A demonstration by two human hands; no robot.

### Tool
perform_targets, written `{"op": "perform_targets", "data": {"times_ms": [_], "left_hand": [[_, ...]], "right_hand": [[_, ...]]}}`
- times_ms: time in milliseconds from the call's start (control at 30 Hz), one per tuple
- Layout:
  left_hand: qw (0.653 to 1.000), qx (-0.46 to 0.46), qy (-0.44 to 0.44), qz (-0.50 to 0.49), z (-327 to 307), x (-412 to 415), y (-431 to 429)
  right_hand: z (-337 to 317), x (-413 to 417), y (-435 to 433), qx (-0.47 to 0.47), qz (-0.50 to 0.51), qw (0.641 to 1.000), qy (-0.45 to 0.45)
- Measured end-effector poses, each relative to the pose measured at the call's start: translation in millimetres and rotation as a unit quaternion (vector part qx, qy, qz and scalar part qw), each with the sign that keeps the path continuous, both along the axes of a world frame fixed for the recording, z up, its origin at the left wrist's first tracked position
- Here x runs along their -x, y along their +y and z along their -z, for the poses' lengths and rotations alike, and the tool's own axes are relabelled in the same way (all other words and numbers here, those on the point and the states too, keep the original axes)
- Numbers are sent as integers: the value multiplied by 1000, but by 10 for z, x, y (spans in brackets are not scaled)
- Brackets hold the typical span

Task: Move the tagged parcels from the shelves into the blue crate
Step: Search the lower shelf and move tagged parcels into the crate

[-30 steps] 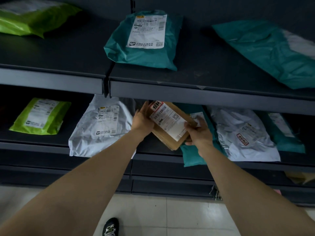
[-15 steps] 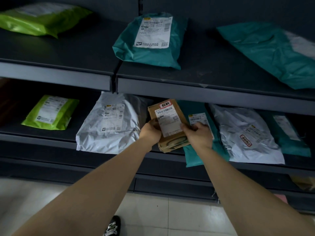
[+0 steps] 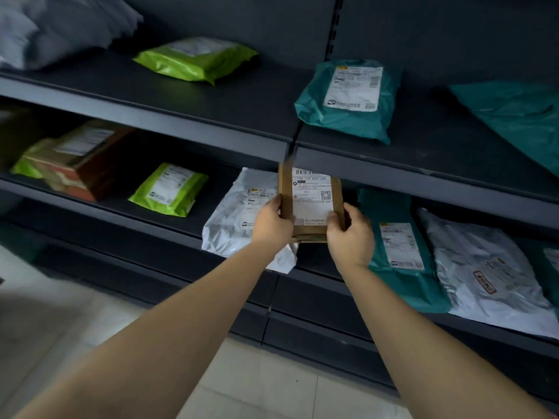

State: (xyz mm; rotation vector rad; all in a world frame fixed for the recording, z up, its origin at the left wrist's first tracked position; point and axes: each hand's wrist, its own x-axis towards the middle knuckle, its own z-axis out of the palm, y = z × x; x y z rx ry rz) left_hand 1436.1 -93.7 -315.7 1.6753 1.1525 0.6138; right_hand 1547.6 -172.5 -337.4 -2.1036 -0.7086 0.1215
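Observation:
A small brown cardboard parcel (image 3: 311,201) with a white shipping label is held upright in front of the lower shelf. My left hand (image 3: 272,223) grips its left edge and my right hand (image 3: 351,234) grips its lower right corner. The parcel's top edge overlaps the front lip of the upper shelf (image 3: 423,179). Behind it on the lower shelf lie a white mailer (image 3: 239,219) and a teal mailer (image 3: 396,249). The blue crate is not in view.
The upper shelf holds a green mailer (image 3: 196,58), a teal mailer (image 3: 348,98), another teal one (image 3: 520,116) and a grey bag (image 3: 54,28). The lower shelf holds a brown box (image 3: 81,158), a green mailer (image 3: 169,189) and a white mailer (image 3: 490,273). Tiled floor (image 3: 272,385) lies below.
The brown parcel has been turned upright and squared to me, held in both hands. The view has swung left, bringing in more of the shelves' left side.

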Motion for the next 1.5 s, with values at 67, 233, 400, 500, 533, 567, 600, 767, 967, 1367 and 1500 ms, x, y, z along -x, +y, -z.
{"op": "perform_targets", "data": {"times_ms": [67, 233, 400, 500, 533, 567, 600, 767, 967, 1367, 1500], "left_hand": [[1000, -10, 7, -15, -56, 237, 73], [997, -22, 24, -74, -146, 989, 268], [991, -1, 36, -132, -239, 1915, 415], [986, 6, 43, -164, -258, 2512, 477], [984, 12, 45, -175, -262, 2711, 487], [981, 15, 46, -186, -262, 2912, 494], [979, 17, 45, -198, -266, 3119, 494], [963, 26, 43, -266, -283, 4183, 480], [942, 36, 44, -331, -261, 5522, 412], [877, 55, 18, -477, -63, 7733, 249], [859, 63, 48, -505, 17, 8344, 324]], "right_hand": [[-43, 192, 103, -3, -30, 1000, 8], [-117, 834, 442, -6, -103, 994, 25], [-180, 1643, 740, 12, -193, 981, 21], [-204, 2174, 872, 30, -241, 970, 16], [-216, 2354, 913, 36, -257, 966, 10], [-225, 2535, 954, 40, -274, 961, 6], [-235, 2725, 996, 43, -289, 956, 4], [-261, 3757, 1198, 50, -350, 935, 15], [-221, 5089, 1372, 65, -429, 900, 27], [-141, 7363, 1660, 85, -579, 810, 25], [-72, 8014, 1877, 99, -620, 778, 13]]}}
